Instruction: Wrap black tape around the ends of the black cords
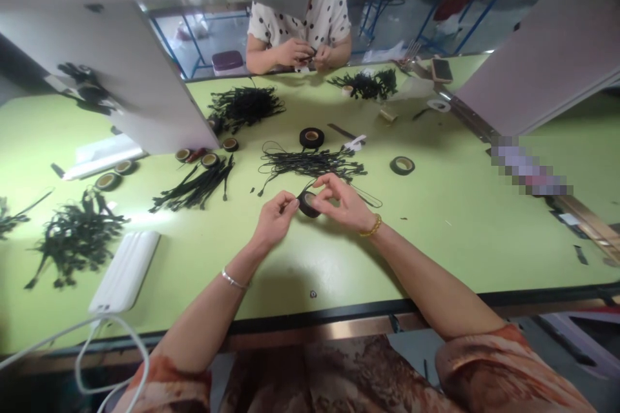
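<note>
Black tape roll (308,204) pinched in right hand (341,201); left hand (276,214) pinches its end; no writing legible.

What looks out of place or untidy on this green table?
Nothing looks damaged or spilled. The hands hold a black tape roll. Black cable bundles lie in loose heaps, and small black scraps dot the green table.

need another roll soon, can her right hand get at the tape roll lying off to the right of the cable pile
Probably yes. That tape roll lies alone on bare green table, nothing between it and the right hand, though that hand now holds another black roll.
</note>
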### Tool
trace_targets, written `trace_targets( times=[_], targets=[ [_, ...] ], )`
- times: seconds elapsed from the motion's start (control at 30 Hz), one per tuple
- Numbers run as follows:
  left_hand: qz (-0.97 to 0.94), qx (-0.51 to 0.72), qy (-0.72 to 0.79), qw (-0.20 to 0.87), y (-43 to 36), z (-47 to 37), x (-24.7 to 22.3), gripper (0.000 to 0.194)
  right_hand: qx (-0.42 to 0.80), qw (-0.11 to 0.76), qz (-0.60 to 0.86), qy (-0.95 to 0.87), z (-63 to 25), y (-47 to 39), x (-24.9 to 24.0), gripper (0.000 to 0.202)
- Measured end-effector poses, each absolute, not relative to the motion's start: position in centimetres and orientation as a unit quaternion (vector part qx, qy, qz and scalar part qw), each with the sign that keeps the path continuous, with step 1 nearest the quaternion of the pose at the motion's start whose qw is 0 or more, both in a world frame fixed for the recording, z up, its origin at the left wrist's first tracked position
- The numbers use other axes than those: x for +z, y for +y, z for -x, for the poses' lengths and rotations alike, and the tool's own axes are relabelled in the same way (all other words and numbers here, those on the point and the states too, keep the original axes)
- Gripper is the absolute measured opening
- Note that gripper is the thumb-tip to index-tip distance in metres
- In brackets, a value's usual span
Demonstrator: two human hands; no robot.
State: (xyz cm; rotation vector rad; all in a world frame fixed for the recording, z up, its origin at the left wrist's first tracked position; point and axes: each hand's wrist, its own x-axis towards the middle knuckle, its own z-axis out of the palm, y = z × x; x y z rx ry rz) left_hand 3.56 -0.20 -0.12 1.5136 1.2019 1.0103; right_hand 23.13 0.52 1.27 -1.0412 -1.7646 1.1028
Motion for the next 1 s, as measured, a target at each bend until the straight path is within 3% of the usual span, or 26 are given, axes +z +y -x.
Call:
trace_targets(
  times=[0.2, 0.47, 0.83, 1.0],
  targets=[
    [-0.784, 0.328, 0.466, 0.246, -0.5, -3.4, -0.4, 0.024, 0.605, 0.385, 0.490, -0.497, -22.1, 0.9, 1.2, 0.064],
    [-0.888, 0.207, 0.404, 0.067, -1.5, -3.6, -0.3, 0.031, 0.638, 0.459, 0.484, -0.385, -20.8, 0.1, 0.6, 0.038],
    [-0.816, 0.162, 0.510, 0.219, -1.8, -4.4, 1.2, 0.027, 0.616, 0.572, 0.379, -0.387, -21.1, -0.4, 2.0, 0.047],
    [-0.694, 0.258, 0.535, 0.408, -1.1, -4.3, 0.6, 0.028, 0.589, 0.588, 0.364, -0.419, -21.3, -0.7, 1.9, 0.043]
  ],
)
